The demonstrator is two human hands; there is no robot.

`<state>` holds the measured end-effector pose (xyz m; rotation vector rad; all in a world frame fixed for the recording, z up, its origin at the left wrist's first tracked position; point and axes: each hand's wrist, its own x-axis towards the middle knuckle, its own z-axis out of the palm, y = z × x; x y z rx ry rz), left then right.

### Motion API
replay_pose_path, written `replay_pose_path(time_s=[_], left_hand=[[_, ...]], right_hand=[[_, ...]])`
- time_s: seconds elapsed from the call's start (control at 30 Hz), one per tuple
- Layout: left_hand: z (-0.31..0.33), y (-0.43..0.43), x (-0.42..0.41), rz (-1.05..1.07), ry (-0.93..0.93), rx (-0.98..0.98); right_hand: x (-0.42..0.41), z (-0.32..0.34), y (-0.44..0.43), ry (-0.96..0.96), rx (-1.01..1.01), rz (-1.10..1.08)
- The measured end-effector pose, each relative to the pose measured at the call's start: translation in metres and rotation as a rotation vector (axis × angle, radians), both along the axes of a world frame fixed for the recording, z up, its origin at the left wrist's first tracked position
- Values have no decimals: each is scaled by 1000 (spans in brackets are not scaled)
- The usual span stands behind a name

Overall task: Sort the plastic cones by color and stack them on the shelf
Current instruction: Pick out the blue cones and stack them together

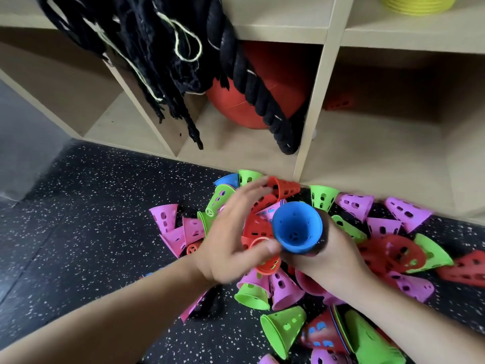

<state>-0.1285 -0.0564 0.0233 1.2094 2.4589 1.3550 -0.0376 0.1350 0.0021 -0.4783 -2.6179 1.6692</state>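
Note:
A pile of perforated plastic cones [351,203] in pink, green, red and blue lies on the speckled black floor in front of a wooden shelf [312,122]. My right hand [330,256] grips a blue cone [298,227], its wide mouth turned up toward me. My left hand [231,232] hovers blurred over the pile with fingers spread, fingertips near a red cone [286,187] at the pile's far edge. A second blue cone [228,179] lies behind, partly hidden. One red cone [338,102] sits deep in the right shelf compartment.
Black ropes [236,61] hang from the upper shelf over a red ball [244,106] in the middle compartment. Yellow stacked rings [417,3] sit on the top right shelf. The left compartment [110,122] holds nothing visible. Bare floor [78,206] lies to the left of the pile.

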Motion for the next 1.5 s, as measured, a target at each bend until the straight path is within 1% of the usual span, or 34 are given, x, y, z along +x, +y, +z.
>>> replay_pose_path(time_s=[0.03, 0.1, 0.13, 0.17, 0.2, 0.27, 0.3, 0.37, 0.4, 0.5, 0.6, 0.7, 0.77, 0.83, 0.93, 1.0, 1.07, 1.13, 1.23, 1.33, 1.4, 1.47, 1.5], left_hand=[[-5, -4, -10, 94, 20, -1], [-21, -7, -40, 425, -10, -67], [-28, -5, -59, 570, -75, -139], [-36, -3, -78, 658, -167, -226], [-44, -1, -95, 696, -260, -323], [-58, 3, -121, 695, -392, -506], [-63, 5, -128, 681, -444, -556], [-65, 9, -133, 678, -551, -520], [-65, 10, -134, 696, -567, -486], [-59, 11, -132, 729, -512, -451], [-48, 4, -120, 697, -403, -420], [-33, -6, -98, 662, -180, -369], [-18, -9, -77, 651, -123, -237], [1, -7, -50, 583, -91, -74], [30, -1, -8, 406, -44, 100], [46, 3, 15, 308, -3, 162], [58, 7, 32, 242, 73, 168], [60, 11, 45, 195, 131, 108], [53, 11, 60, 125, 124, 31], [47, 9, 72, -12, 70, -12], [38, 5, 76, -59, -14, -91], [23, 2, 78, -32, -151, -167], [16, 2, 80, -16, -229, -169]], right_hand=[[1, 2, 1, 14, 16, -8], [4, 3, 4, 20, 10, -9], [6, 4, 5, 17, 4, -8], [7, 4, 6, 16, 3, -8], [8, 4, 6, 19, 2, -8], [8, 5, 5, 26, 4, -9], [9, 5, 6, 27, 3, -12], [10, 6, 6, 29, -6, -15], [11, 6, 7, 31, -8, -16], [13, 5, 8, 35, 6, -19], [16, 3, 11, 35, 7, -31], [22, 3, 13, 35, 13, -33], [26, 1, 14, 28, -1, -34], [29, 1, 14, 28, -2, -36], [35, 3, 11, 34, -7, -30], [37, 3, 9, 31, -24, -21], [40, 5, 7, 26, -52, -7], [43, 6, 5, 33, -66, 8], [48, 13, 1, 75, -76, 22], [50, 19, -3, 105, -62, 23], [52, 21, -3, 90, -56, 24], [52, 24, -4, 64, -88, 12], [52, 26, -6, 60, -107, 17]])
